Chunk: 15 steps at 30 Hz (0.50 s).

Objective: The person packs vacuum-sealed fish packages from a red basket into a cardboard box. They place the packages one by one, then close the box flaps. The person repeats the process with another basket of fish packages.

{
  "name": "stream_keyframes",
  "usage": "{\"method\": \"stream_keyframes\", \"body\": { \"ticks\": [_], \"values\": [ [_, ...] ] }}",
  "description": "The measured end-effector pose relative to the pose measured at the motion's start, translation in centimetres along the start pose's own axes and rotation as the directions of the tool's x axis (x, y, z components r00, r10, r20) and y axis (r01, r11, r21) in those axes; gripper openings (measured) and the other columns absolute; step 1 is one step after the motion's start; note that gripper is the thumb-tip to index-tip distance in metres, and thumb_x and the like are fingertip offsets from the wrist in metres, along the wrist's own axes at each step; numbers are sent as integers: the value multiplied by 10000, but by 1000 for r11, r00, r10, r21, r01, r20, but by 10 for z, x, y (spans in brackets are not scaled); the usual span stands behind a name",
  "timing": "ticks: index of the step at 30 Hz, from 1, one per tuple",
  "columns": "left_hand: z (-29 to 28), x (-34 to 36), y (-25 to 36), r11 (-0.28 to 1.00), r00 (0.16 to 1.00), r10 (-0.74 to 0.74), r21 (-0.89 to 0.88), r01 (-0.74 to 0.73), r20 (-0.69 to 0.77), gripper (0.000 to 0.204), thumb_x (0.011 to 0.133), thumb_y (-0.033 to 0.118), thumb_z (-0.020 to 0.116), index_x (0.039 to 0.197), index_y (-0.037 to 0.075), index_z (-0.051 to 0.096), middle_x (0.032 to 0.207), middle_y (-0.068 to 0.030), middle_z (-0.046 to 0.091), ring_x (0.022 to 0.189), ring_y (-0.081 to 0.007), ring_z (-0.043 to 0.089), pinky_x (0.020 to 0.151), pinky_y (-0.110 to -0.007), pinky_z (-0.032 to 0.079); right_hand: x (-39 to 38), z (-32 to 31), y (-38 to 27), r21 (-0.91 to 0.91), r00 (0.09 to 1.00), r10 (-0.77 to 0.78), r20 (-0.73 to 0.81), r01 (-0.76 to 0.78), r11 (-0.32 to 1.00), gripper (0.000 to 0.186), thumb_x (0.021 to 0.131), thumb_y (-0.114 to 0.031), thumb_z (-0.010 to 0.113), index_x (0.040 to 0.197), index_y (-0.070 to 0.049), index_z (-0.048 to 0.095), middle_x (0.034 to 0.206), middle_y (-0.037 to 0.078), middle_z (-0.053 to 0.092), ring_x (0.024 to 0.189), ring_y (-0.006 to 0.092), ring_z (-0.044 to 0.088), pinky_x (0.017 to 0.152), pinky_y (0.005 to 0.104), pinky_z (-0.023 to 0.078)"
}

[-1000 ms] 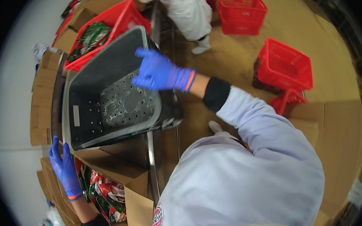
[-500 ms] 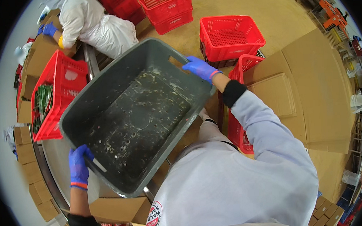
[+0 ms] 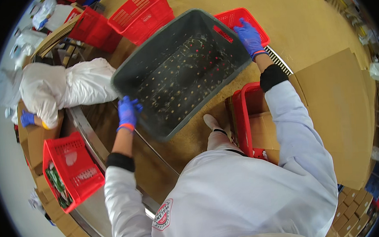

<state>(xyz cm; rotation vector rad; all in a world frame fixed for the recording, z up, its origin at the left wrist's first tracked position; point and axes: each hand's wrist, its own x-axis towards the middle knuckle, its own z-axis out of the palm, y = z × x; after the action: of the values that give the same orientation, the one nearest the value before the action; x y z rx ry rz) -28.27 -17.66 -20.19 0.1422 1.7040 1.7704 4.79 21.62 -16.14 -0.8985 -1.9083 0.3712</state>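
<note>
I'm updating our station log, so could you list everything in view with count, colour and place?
Tub: one, dark grey, upper middle
Crates: at least five, red, around the tub and lower left
Packets: several, green, in the lower-left crate
Cardboard sheets: count unclear, brown, right
Cartons: many, brown, lower right and left
Co-worker: one, white clothing, left
Metal table: one, grey, lower left
Floor: one, tan, beneath
Right-edge items: count unclear, mixed colours, too blurred to name
Jacket: one, white, lower middle
Left hand: one, blue-gloved, tub's left end
Right hand: one, blue-gloved, tub's right end
</note>
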Motion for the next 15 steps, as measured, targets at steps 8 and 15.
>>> {"method": "stream_keyframes", "body": {
  "ticks": [8, 15],
  "values": [
    [-72, 42, 31, 911, 893, -248, 405, 82, 376, 445, 946, 294, 530, 1341, 134, 400, 1001, -112, 593, 790, -187, 567, 692, -365, 491, -239, 129, -171, 296, 570, 822, 14, -787, 541, 604, 752, -225, 681, 1240, 15, 419, 1072, 188, 627, 1044, 311, 584, 899, 426, 421],
    [-293, 27, 74, 794, 795, -118, 537, -284, 596, 407, 950, 315, 542, 1290, 93, 562, 1136, -81, 613, 898, -143, 564, 825, -287, 458, -265, 217, -204, 293, 544, 836, 74, -813, 503, 167, 814, -138, 526, 921, -36, 604, 847, 151, 642, 778, 306, 627, 664, 426, 474]
  ]
}}
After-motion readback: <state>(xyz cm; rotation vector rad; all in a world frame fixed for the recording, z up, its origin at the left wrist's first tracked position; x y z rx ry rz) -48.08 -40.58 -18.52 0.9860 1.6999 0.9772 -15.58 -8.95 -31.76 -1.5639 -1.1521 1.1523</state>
